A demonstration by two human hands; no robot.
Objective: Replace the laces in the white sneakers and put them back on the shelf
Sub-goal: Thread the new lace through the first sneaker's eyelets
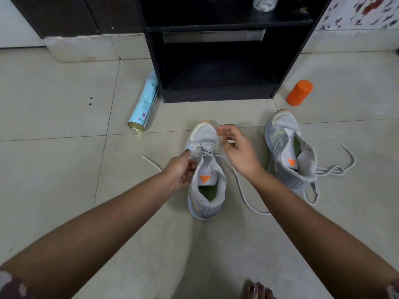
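Lacing the sneaker (206,135) before the shelf (217,94): left hand (181,170) grips it, right hand (238,148) grasp I can't tell; next I'd thread the lace (238,184) upward.

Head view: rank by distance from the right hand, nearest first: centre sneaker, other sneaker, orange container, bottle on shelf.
1. centre sneaker, just left of and below the right hand.
2. other sneaker, on the floor to the hand's right.
3. orange container, farther ahead on the right.
4. bottle, up on the shelf, farthest.

Left hand (181,172) holds sneaker (206,192); right hand (240,152) apparently pinches lace (205,150).
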